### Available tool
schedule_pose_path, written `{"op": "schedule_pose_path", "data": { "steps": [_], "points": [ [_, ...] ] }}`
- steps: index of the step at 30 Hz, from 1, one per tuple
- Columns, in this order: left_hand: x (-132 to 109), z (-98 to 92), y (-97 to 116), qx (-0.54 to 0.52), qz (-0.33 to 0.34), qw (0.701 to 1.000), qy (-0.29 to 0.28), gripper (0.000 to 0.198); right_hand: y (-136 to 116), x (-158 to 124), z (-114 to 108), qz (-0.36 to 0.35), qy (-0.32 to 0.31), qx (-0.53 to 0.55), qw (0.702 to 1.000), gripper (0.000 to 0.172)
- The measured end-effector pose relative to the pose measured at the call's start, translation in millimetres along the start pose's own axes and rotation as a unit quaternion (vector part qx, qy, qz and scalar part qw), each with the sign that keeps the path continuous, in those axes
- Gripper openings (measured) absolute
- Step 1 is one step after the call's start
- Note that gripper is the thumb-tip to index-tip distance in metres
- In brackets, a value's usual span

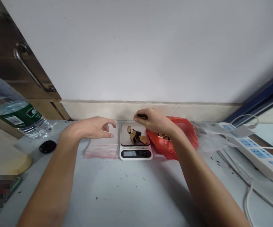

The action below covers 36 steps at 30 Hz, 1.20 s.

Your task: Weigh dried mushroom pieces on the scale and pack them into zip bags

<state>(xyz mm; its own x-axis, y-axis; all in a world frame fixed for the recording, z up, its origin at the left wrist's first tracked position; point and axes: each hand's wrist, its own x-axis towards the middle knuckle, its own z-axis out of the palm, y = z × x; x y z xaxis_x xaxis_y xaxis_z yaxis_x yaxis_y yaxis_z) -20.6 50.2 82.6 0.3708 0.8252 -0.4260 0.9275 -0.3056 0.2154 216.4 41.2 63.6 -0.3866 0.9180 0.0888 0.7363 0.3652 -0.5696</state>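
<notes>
A small white kitchen scale (124,148) stands in the middle, its display reading 0.0. Several pieces of what looks like dried peel (133,136), tan and dark brown, lie on its plate. My right hand (154,120) pinches a dark piece of dried peel (142,116) just above the plate's far right corner. Under my right wrist is a red plastic bag (188,132), open, with more pieces inside, partly hidden by the arm. My left hand (96,127) hovers left of the scale, fingers apart and empty, over a stack of clear zip bags (102,151) with red-edged seals.
At left stand a large water bottle (15,110) and a whitish container (3,151), with a black cap (47,146) nearby. A white power strip (257,151) with cables (247,192) lies at right, beside clear plastic bags (209,138). The wall (150,56) rises behind.
</notes>
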Motion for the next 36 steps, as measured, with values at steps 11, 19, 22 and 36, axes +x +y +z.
{"op": "schedule_pose_path", "data": {
  "steps": [11, 19, 22, 36],
  "points": [
    [23.2, 24.9, -7.2, 0.032, -0.019, 0.998, -0.055, 0.027, 7.8, -22.1, -37.8, -0.042, -0.083, 0.025, 0.995, 0.030],
    [8.6, 7.2, -5.9, 0.020, 0.000, 1.000, 0.000, 0.029, 12.2, -24.9, -41.1, -0.034, -0.080, 0.049, 0.995, 0.029],
    [6.1, 5.2, -4.6, 0.020, 0.014, 1.000, 0.007, 0.030, 11.7, -15.7, -27.8, -0.021, -0.084, 0.064, 0.994, 0.025],
    [1.8, 1.4, -16.3, 0.011, 0.049, 0.997, 0.065, 0.033, 17.9, -26.7, -46.2, 0.034, -0.040, -0.005, 0.999, 0.027]
  ]
}}
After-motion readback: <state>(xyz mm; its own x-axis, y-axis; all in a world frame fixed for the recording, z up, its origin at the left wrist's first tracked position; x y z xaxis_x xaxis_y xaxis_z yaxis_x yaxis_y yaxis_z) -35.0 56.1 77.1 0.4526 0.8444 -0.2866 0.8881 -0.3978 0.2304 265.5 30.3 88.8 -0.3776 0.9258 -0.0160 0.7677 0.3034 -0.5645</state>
